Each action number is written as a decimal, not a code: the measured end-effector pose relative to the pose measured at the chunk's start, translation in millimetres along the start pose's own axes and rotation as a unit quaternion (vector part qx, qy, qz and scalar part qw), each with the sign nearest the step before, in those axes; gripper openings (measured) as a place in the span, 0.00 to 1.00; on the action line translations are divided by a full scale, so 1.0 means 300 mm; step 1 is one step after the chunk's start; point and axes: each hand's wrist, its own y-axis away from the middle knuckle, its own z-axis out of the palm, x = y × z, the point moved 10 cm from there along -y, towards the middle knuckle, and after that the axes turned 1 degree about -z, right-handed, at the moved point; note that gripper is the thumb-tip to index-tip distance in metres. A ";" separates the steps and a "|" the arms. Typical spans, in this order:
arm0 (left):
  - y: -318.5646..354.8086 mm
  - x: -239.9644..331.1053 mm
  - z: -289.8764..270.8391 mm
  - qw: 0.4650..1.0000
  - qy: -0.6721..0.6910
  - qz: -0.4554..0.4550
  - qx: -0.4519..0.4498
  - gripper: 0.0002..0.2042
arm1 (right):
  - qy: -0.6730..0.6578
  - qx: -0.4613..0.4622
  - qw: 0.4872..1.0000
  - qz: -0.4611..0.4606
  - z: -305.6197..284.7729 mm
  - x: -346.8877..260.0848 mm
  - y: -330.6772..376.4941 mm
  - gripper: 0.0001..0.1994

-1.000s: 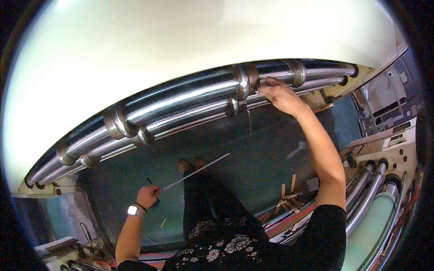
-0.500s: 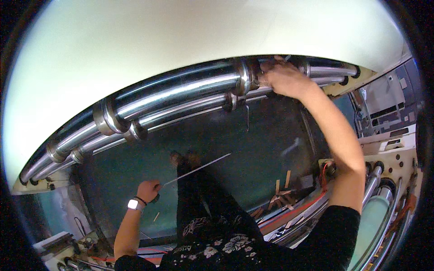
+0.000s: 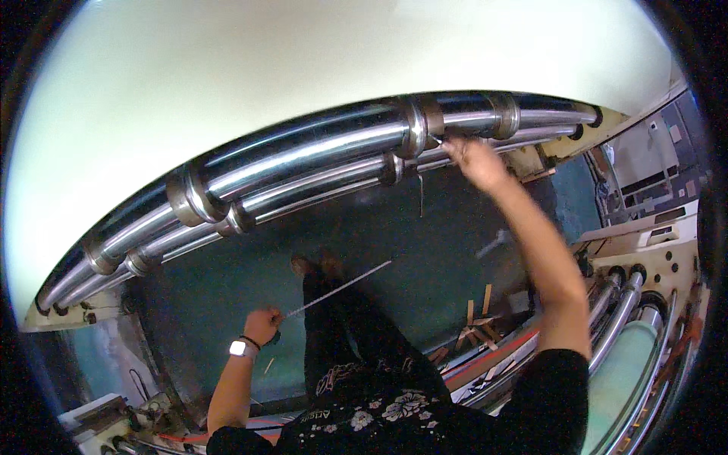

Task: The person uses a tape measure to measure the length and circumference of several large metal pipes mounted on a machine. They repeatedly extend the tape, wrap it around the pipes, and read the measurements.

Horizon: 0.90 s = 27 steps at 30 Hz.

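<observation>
My left hand (image 3: 262, 324), with a watch on its wrist, is closed around the near end of a long thin ruler-like strip (image 3: 341, 288), which points away to the right. My right hand (image 3: 476, 161) reaches forward to the metal rollers. Its fingers are pinched around a small thin shiny tool (image 3: 436, 139), whose tip is beside a ring collar (image 3: 415, 127) on the upper roller (image 3: 311, 152). What kind of tool it is cannot be made out. From a collar on the lower roller (image 3: 318, 184) hangs a thin bent metal rod (image 3: 422, 196).
A large white curved surface (image 3: 341, 53) lies beyond the rollers. Other collars (image 3: 189, 196) ring the shafts. Below, loose strips (image 3: 478, 330) lie in a pile near red cables (image 3: 493, 353). A pale green roller (image 3: 626, 371) stands at the right.
My right hand has drawn back and down from the upper roller, uncovering its right-hand collar. The small tool now shows at the fingertips. My left hand still holds the strip.
</observation>
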 end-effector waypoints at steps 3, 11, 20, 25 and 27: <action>0.017 0.001 -0.039 0.999 0.009 -0.033 0.006 0.08 | -0.375 0.080 0.911 0.151 0.206 0.004 0.075 0.23; 0.112 -0.065 -0.099 0.994 0.046 0.014 0.096 0.07 | -0.810 0.245 0.459 0.270 0.333 -0.366 0.027 0.13; 0.151 -0.116 -0.062 0.992 0.073 -0.042 0.092 0.08 | -0.852 0.198 0.367 0.317 0.288 -0.394 -0.041 0.11; 0.201 -0.187 -0.053 0.994 0.055 -0.079 0.041 0.08 | -0.853 0.175 0.369 0.325 0.329 -0.417 -0.040 0.10; 0.210 -0.116 -0.166 0.994 0.062 -0.058 0.066 0.07 | -0.868 0.188 0.345 0.303 0.330 -0.435 -0.022 0.09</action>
